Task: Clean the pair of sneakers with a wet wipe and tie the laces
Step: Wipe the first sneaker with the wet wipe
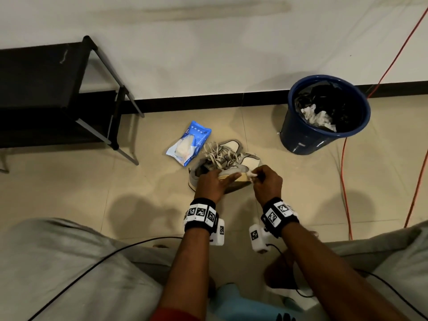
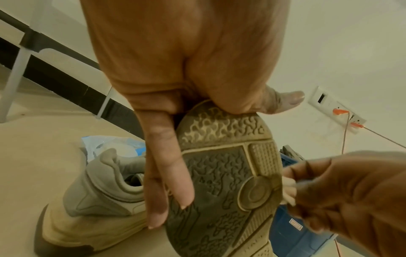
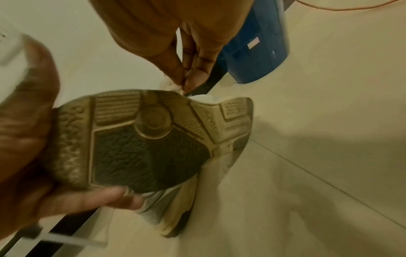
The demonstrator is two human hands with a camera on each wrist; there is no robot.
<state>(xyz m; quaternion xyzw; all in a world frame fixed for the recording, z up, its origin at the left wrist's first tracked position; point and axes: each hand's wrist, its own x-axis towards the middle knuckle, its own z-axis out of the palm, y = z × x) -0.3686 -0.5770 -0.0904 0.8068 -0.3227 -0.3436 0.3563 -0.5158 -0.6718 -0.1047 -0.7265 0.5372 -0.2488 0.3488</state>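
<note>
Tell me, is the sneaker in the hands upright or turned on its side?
On its side. The sneaker shows its whole sole to both wrist cameras while the left hand holds it.

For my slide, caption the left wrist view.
Left hand tilts a sneaker sole-up while right hand pinches a wet wipe at its edge.

Left hand [image 1: 212, 183] holding tipped sneaker [image 1: 228, 179], right hand [image 1: 266, 183] apparently pinching wipe [image 1: 251, 174] against it

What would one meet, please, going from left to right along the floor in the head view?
Black shoe rack → blue wet wipe pack → sneakers → blue bin → orange cable.
</note>
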